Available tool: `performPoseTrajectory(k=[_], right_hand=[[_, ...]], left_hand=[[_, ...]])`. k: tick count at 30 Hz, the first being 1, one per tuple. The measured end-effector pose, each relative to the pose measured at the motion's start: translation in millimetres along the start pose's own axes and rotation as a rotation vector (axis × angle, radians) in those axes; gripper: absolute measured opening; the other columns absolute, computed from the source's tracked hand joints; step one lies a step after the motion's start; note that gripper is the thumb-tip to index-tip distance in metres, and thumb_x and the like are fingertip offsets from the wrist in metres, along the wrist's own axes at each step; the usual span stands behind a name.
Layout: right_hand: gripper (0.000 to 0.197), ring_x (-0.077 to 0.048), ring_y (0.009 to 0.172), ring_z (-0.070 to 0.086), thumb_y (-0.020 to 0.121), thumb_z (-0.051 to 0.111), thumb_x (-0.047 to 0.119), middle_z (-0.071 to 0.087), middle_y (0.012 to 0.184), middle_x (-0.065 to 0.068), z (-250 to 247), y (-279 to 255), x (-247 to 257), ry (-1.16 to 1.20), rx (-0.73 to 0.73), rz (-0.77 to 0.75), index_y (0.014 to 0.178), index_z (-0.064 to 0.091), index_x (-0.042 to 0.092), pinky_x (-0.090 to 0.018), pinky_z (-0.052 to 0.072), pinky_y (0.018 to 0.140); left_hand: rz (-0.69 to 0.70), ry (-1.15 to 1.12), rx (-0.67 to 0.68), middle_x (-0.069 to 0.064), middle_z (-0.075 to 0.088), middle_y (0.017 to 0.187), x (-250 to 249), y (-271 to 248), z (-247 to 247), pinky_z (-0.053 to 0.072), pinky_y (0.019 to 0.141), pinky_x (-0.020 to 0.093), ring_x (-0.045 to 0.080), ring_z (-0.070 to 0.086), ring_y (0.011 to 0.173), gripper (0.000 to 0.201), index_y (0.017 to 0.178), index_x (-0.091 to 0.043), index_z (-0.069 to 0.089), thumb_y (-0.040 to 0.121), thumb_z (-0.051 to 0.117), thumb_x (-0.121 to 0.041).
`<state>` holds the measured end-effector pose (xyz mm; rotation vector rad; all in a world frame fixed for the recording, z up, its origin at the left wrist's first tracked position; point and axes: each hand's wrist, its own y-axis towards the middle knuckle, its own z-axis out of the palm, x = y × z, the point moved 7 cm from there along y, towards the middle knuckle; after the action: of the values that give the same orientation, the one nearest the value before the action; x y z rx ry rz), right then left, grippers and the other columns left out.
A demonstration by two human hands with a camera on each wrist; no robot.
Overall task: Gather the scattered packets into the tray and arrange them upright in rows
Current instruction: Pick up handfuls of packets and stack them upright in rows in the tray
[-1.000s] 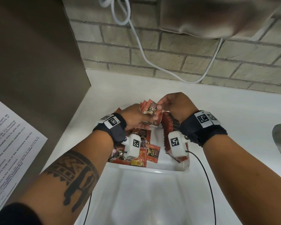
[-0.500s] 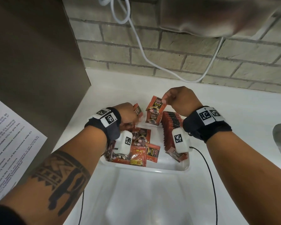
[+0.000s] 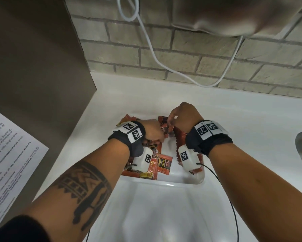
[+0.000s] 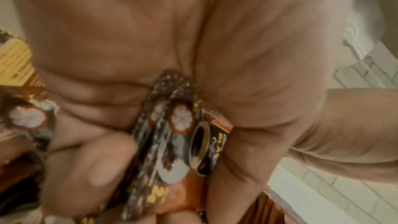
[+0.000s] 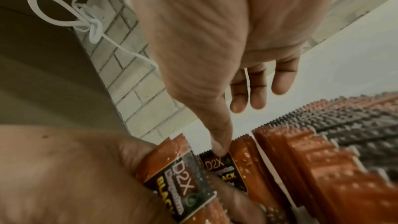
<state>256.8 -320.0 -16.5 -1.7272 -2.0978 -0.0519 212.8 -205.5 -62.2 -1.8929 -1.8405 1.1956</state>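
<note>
The left hand (image 3: 152, 131) is curled around a small bunch of orange-and-black coffee packets (image 4: 172, 135), gripped between thumb and fingers, low over the left half of a white tray (image 3: 181, 180). The right hand (image 3: 183, 117) pinches the top edge of a single packet (image 5: 217, 163) with thumb and forefinger, its other fingers loosely extended, beside a row of upright packets (image 3: 179, 137) along the tray's right side. Loose packets (image 3: 162, 164) lie flat in the tray's left half. The tray sits on a white worktop (image 3: 251, 130) near its left edge, below a brick wall (image 3: 181, 55).
</note>
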Motion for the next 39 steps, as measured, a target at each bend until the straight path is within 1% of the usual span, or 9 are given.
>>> performPoseTrajectory(k=[8, 15, 23, 27, 29, 31, 33, 36, 39], right_hand=[[0.035, -0.02, 0.081, 0.064, 0.077, 0.061, 0.01, 0.067, 0.08, 0.008, 2, 1, 1, -0.024, -0.004, -0.009, 0.051, 0.067, 0.032, -0.039, 0.058, 0.079], [0.033, -0.017, 0.087, 0.064, 0.077, 0.068, 0.008, 0.062, 0.077, 0.013, 3, 3, -1, 0.017, -0.004, 0.011, 0.057, 0.064, 0.033, -0.039, 0.056, 0.086], [0.027, -0.017, 0.096, 0.063, 0.079, 0.069, 0.011, 0.063, 0.086, 0.01, -1, 4, -4, 0.067, -0.046, -0.02, 0.063, 0.067, 0.033, -0.038, 0.054, 0.089], [0.018, -0.011, 0.087, 0.061, 0.084, 0.065, 0.017, 0.059, 0.084, 0.015, -13, -1, -4, 0.137, -0.122, -0.094, 0.073, 0.072, 0.03, -0.021, 0.046, 0.072], [0.009, -0.007, 0.082, 0.059, 0.088, 0.067, 0.029, 0.062, 0.08, 0.016, -18, -8, -2, 0.213, -0.09, -0.135, 0.081, 0.072, 0.026, -0.013, 0.037, 0.065], [0.015, -0.004, 0.08, 0.06, 0.087, 0.071, 0.038, 0.068, 0.083, 0.013, -18, -14, 0, 0.287, -0.036, -0.158, 0.087, 0.073, 0.023, -0.017, 0.04, 0.067], [0.013, -0.003, 0.079, 0.061, 0.084, 0.076, 0.033, 0.07, 0.082, 0.011, -19, -16, -1, 0.352, -0.026, -0.162, 0.089, 0.074, 0.022, -0.02, 0.041, 0.067], [0.006, -0.004, 0.074, 0.063, 0.083, 0.079, 0.024, 0.071, 0.077, 0.009, -19, -13, -6, 0.43, -0.057, -0.156, 0.08, 0.074, 0.025, -0.021, 0.043, 0.07], [0.014, -0.01, 0.08, 0.068, 0.083, 0.078, 0.02, 0.073, 0.078, 0.007, -25, -11, -8, 0.507, -0.102, -0.158, 0.075, 0.072, 0.029, -0.026, 0.049, 0.077]], left_hand=[[0.005, -0.004, 0.052, 0.009, 0.064, 0.082, 0, 12, 3, 0.042, 0.049, 0.021, 0.024, 0.054, 0.068, 0.014, 0.086, -0.01, 0.067, 0.093, 0.063, -0.023], [0.002, 0.027, 0.049, 0.008, 0.061, 0.077, 0, 14, 2, 0.041, 0.05, 0.022, 0.023, 0.052, 0.062, 0.019, 0.076, -0.013, 0.063, 0.092, 0.063, -0.023], [0.002, -0.038, 0.036, 0.005, 0.063, 0.074, 2, 10, 3, 0.045, 0.051, 0.024, 0.021, 0.054, 0.059, 0.019, 0.08, -0.011, 0.065, 0.094, 0.063, -0.024], [0.046, -0.232, 0.025, 0.004, 0.069, 0.077, 8, 7, -2, 0.05, 0.058, 0.029, 0.022, 0.059, 0.067, 0.023, 0.091, -0.004, 0.072, 0.092, 0.072, -0.027], [0.102, -0.461, 0.021, 0.013, 0.071, 0.089, 9, 4, -5, 0.055, 0.064, 0.03, 0.021, 0.062, 0.071, 0.02, 0.099, -0.001, 0.072, 0.09, 0.074, -0.018], [0.174, -0.723, 0.022, 0.018, 0.072, 0.103, 6, -1, -8, 0.058, 0.067, 0.028, 0.016, 0.066, 0.075, 0.011, 0.101, -0.005, 0.07, 0.091, 0.072, -0.009], [0.233, -0.875, 0.025, 0.01, 0.074, 0.108, 3, -5, -11, 0.06, 0.071, 0.027, 0.009, 0.071, 0.08, 0.016, 0.107, -0.007, 0.069, 0.092, 0.072, -0.007], [0.29, -0.938, 0.02, 0.011, 0.075, 0.113, 2, -7, -12, 0.061, 0.084, 0.033, 0.015, 0.072, 0.099, 0.03, 0.118, -0.004, 0.069, 0.089, 0.076, -0.01], [0.311, -0.915, -0.038, 0.016, 0.072, 0.103, 6, -9, -14, 0.061, 0.078, 0.031, 0.019, 0.071, 0.089, 0.037, 0.117, 0.004, 0.067, 0.087, 0.078, -0.013]])
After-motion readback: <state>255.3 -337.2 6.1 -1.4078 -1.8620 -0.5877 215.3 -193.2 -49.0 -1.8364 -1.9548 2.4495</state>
